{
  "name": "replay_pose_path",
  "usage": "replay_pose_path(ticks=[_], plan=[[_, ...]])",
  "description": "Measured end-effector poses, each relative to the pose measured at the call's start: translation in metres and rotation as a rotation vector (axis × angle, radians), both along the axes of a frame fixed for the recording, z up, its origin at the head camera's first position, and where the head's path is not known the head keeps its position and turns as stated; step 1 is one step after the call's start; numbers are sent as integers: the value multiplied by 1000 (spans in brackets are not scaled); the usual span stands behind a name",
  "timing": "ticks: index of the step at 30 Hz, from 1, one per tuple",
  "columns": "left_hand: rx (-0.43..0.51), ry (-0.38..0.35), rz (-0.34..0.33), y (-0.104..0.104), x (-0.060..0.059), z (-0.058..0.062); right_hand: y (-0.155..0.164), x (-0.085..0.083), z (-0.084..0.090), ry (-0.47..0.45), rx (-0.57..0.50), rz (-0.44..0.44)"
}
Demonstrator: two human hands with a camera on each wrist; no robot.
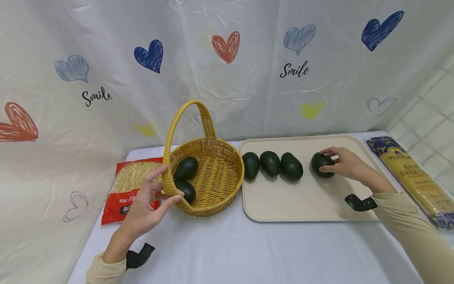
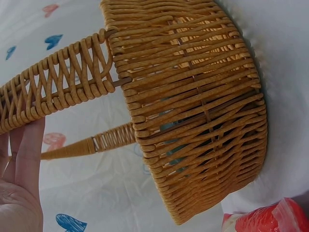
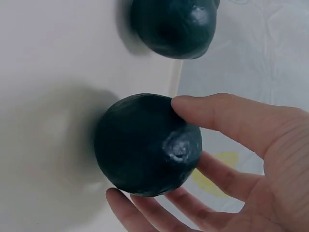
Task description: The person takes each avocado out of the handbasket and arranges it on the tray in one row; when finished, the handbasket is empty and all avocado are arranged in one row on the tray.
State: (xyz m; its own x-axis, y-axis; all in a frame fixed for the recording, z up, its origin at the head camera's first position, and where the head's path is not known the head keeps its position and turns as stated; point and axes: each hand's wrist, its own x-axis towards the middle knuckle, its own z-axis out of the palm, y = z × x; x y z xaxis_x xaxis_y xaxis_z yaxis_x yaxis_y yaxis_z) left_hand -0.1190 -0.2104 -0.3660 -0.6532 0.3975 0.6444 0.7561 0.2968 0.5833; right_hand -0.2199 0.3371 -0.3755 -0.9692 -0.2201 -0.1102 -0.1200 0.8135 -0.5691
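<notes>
Bright, even light is filling all three views, and soft shadows are falling under the avocados on the tray (image 1: pixel 305 205). The head view is bending at its edges, curving the backdrop (image 1: pixel 227 59). In the right wrist view a small glare spot is shining on the held avocado (image 3: pixel 145 145), while the fingers (image 3: pixel 227 116) are blurring slightly.
</notes>
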Motion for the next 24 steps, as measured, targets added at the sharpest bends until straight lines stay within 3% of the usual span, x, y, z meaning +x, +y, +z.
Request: replay_pose_path(ticks=[24], plan=[[0,13,-11,0,0,-1,-15,7,-12,3,-140,15]])
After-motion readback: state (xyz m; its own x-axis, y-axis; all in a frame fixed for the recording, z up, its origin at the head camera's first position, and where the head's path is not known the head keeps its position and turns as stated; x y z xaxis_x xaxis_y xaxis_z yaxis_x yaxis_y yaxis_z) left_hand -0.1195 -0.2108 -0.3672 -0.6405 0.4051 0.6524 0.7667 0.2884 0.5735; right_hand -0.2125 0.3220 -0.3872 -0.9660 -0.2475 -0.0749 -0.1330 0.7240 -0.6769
